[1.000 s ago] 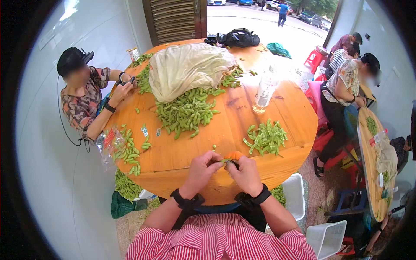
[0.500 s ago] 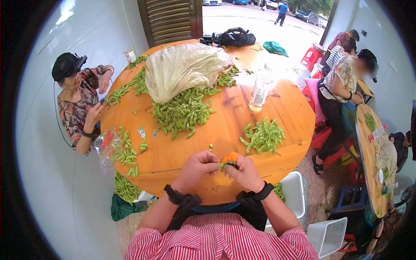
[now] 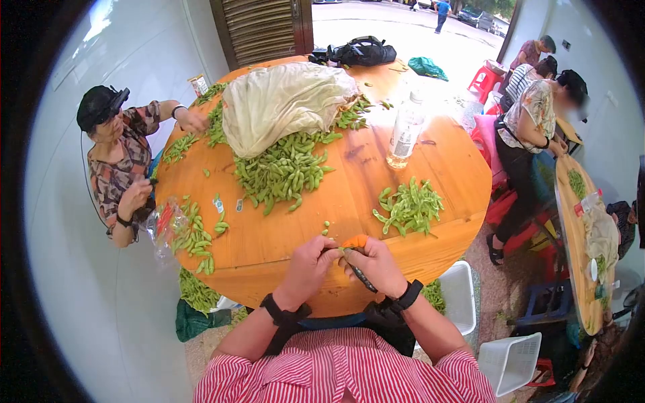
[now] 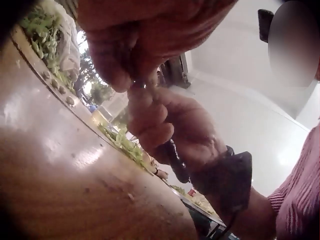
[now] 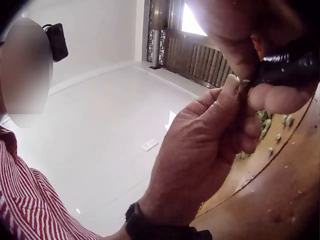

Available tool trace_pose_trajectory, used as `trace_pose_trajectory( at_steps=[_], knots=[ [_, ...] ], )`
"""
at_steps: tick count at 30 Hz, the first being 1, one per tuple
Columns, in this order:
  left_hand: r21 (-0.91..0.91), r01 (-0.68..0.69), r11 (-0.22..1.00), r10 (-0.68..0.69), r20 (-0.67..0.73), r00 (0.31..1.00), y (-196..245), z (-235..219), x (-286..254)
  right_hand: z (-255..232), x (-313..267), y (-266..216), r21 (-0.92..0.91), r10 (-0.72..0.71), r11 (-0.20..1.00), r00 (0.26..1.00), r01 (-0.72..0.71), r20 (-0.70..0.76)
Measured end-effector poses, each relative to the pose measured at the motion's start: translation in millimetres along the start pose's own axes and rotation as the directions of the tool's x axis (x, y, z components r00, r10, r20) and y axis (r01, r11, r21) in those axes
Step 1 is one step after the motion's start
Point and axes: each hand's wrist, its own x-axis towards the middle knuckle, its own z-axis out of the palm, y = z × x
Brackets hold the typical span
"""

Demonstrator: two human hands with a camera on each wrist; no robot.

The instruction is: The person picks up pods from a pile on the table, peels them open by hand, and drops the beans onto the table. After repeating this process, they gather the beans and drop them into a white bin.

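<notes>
My left hand (image 3: 306, 269) and right hand (image 3: 381, 267) meet over the table's near edge. Between left thumb and forefinger I pinch a green pod (image 3: 341, 249), mostly hidden by the fingers. My right hand grips a slim tool with a shiny black handle (image 3: 363, 277); its tip is covered at the pod, and I cannot tell its kind. The handle (image 5: 287, 70) looms large in the right wrist view. Something orange (image 3: 356, 241) wraps a right finger. Just beyond the hands lie a couple of loose beans (image 3: 326, 228). Right of them sits a small heap of pods (image 3: 410, 207).
A pale cloth (image 3: 285, 101) covers part of a large pod pile (image 3: 282, 171) on the round wooden table (image 3: 349, 191). A bottle (image 3: 406, 134) stands to the right. More pods (image 3: 193, 240) and a plastic bag (image 3: 164, 225) lie left, near a seated person (image 3: 121, 151). White baskets (image 3: 508, 365) stand below.
My hands stay together while the black handle turns into view, slanting down below the right fingers. The person at left now reaches one hand toward the pod pile.
</notes>
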Motion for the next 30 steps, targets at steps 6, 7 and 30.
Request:
trace_pose_trajectory(
  at_steps=[6,7,30],
  knots=[
    [0.003,0.056,0.998,-0.056,-0.056,0.997,11.1,2.4,4.6,1.5,10.8,7.6,-0.032,-0.079,0.996,0.996,0.077,-0.052],
    [0.004,0.063,0.998,-0.063,-0.056,0.996,9.9,3.6,4.7,1.5,12.3,7.9,-0.029,-0.073,0.997,0.996,0.072,-0.049],
    [-0.767,0.523,0.372,-0.465,0.333,0.82,-23.1,2.8,11.6,2.3,18.5,-5.1,-0.621,-0.51,0.685,0.859,0.381,-0.035]
  ],
)
